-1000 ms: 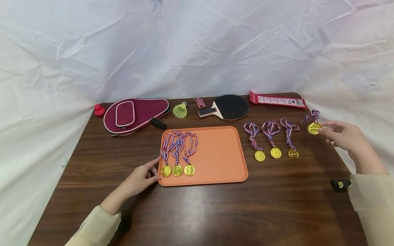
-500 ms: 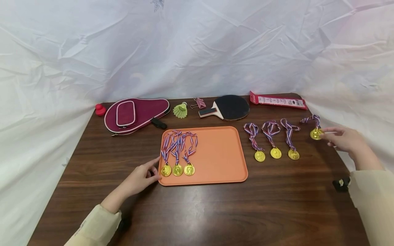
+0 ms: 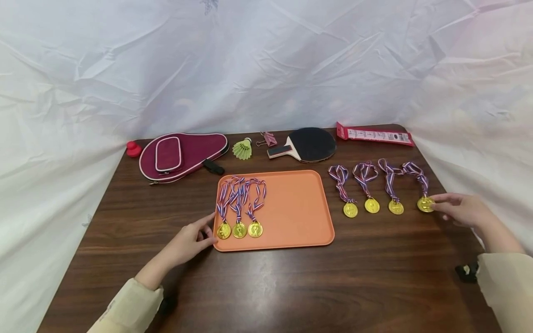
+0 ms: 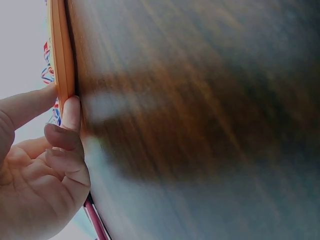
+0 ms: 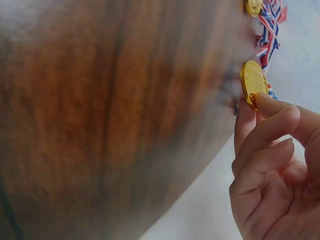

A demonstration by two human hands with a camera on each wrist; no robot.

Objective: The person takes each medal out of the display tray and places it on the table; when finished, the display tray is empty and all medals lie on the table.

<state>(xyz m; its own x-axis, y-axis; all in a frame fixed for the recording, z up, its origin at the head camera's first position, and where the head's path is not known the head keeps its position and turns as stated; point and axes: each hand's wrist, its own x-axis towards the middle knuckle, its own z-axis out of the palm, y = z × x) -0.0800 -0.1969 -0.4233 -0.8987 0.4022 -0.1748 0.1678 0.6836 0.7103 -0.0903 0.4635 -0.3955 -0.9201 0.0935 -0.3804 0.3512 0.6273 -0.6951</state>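
At the right of the table, my right hand pinches a gold medal by its disc, between thumb and fingertip. The medal's striped ribbon trails away from me on the table. To its left lie three similar medals in a row, the nearest being a gold medal. My left hand holds the near left corner of an orange tray, and in the left wrist view its thumb and a finger meet the tray's rim. Three medals with ribbons lie side by side in the tray's left part.
Along the back edge are a red knob-shaped piece, a maroon paddle case, a yellow-green shuttlecock, a pink binder clip, a black table tennis paddle and a long red package.
My right hand has moved toward me, bringing the pinched medal down level with the row and drawing its ribbon out longer. The left hand stays at the tray.
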